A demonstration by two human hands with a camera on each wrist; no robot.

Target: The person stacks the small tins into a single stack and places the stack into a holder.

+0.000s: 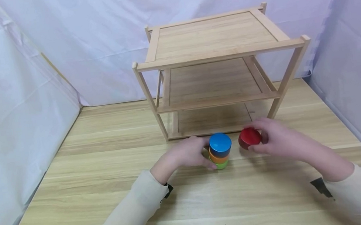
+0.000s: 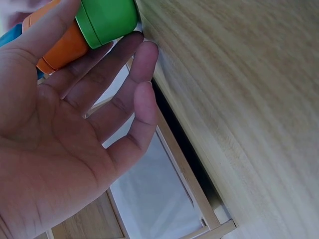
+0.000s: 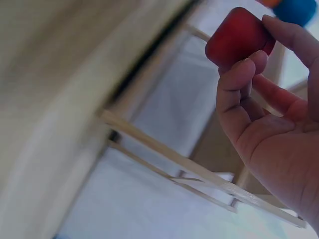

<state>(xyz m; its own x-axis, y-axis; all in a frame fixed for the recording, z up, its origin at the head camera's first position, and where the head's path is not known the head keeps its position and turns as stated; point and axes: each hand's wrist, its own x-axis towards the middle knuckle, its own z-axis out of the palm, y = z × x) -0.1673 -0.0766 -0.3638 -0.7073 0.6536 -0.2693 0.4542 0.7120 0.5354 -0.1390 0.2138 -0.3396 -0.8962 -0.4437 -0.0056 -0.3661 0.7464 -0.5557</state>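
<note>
Three small round tins stand stacked on the table: a blue tin (image 1: 220,143) on top, an orange tin (image 1: 220,157) in the middle and a green tin (image 1: 221,166) at the bottom. My left hand (image 1: 190,153) holds the stack from the left, thumb on the near side and fingers behind. In the left wrist view, the thumb and fingers lie around the orange and green (image 2: 110,22) tins. To the right of the stack, my right hand (image 1: 277,139) pinches a red tin (image 1: 249,137) between thumb and fingers. The right wrist view shows the red tin (image 3: 238,37) raised off the table.
A three-level wooden shelf (image 1: 214,55) stands right behind the tins, its bottom front rail (image 1: 199,133) close to both hands. White cloth (image 1: 99,43) hangs at the back and both sides. The wooden table (image 1: 106,165) stretches out to the left.
</note>
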